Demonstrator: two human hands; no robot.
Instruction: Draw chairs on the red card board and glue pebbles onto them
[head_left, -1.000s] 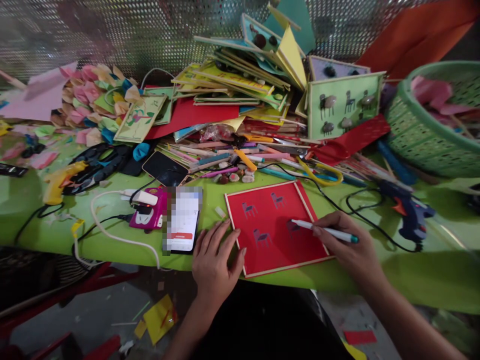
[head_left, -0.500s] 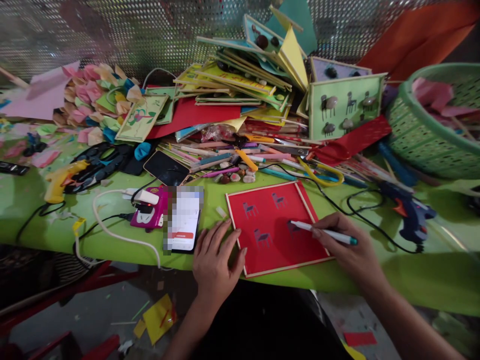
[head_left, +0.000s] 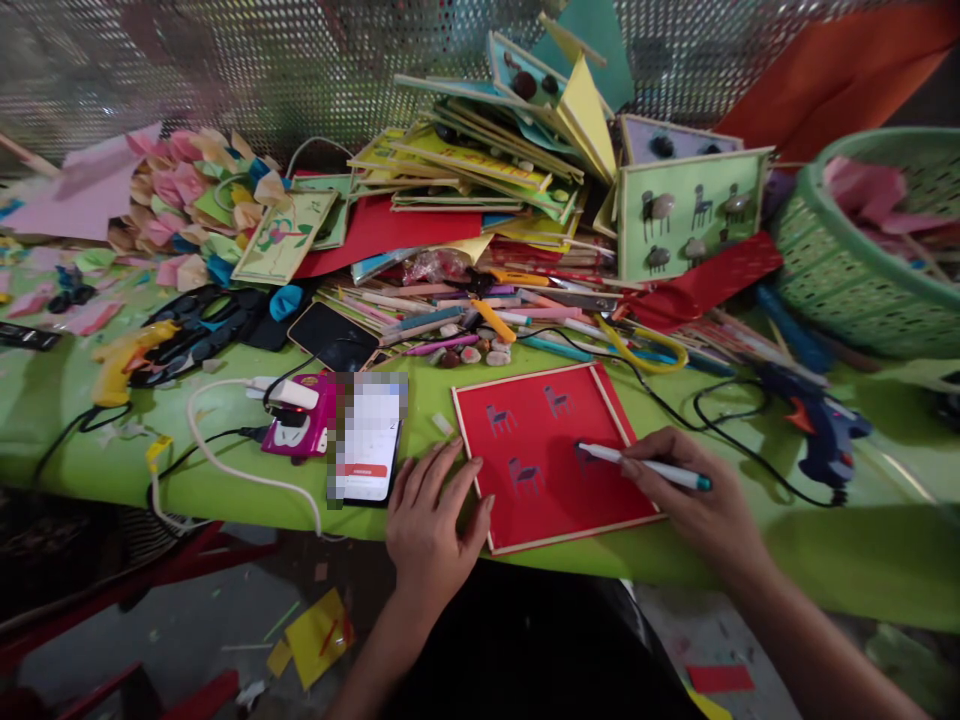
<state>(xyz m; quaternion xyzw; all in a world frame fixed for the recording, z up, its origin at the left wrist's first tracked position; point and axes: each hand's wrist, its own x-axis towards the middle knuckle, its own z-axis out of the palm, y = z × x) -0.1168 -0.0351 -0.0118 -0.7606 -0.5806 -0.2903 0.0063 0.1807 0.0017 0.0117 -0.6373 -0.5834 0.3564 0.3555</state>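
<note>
A red card with thin wooden strips along its edges lies near the front of the table. Several dark chair-like drawings are on it. My right hand pinches a white marker pen with a teal end, its tip touching the drawing on the card's right side. Fingers spread, my left hand rests flat at the card's left edge, its thumb and fingertips on the frame. Just left of that hand lies a phone with a lit screen.
A magenta power socket with cables stands left of the phone. Glue guns lie on both sides, one yellow, one dark blue. Behind are pens, pebbles, stacked framed cards and a green basket.
My right hand and the marker have shifted very slightly at the same drawing. My left hand and the card stay in place.
</note>
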